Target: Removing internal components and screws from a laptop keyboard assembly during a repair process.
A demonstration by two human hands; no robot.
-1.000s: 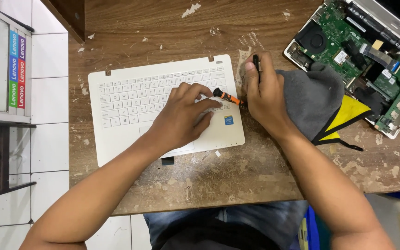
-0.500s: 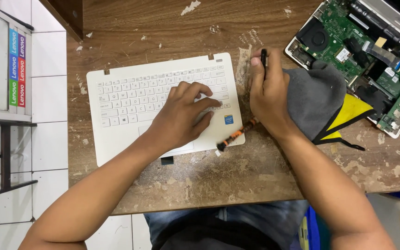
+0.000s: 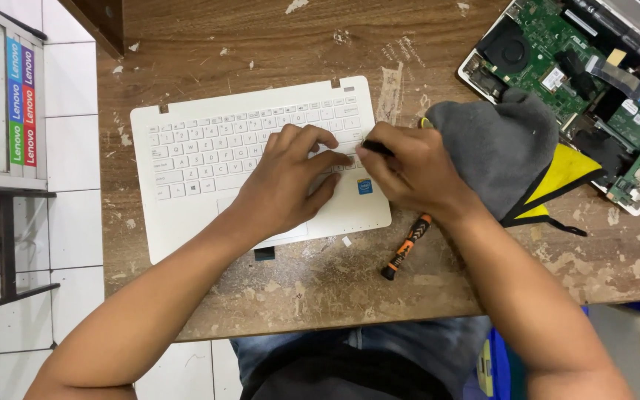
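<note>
White laptop keyboard deck (image 3: 209,159) lies flat on a worn wooden table (image 3: 261,44), tilted slightly, its near edge close to the table's front edge, its right edge just beside a grey cloth (image 3: 498,144). Left hand (image 3: 290,181) rests palm-down on the deck's right half, fingers spread and loosely curled over the keys and the palm rest, gripping nothing. Right hand (image 3: 409,174) sits at the deck's right edge, closed around a thin black tool (image 3: 374,148) whose tip points at the keys near the left fingertips; the two hands nearly touch. Orange-and-black screwdriver (image 3: 407,246) lies loose on the table just below the right wrist, clear of the deck's corner. Cloth covers a yellow-and-black piece (image 3: 561,174) and butts against an opened laptop base with green circuit board (image 3: 594,81) at the table's far right corner. Bare wood beyond the deck's far edge and along the front strip near the screwdriver. White tiled floor (image 3: 68,133) left of the table edge.
</note>
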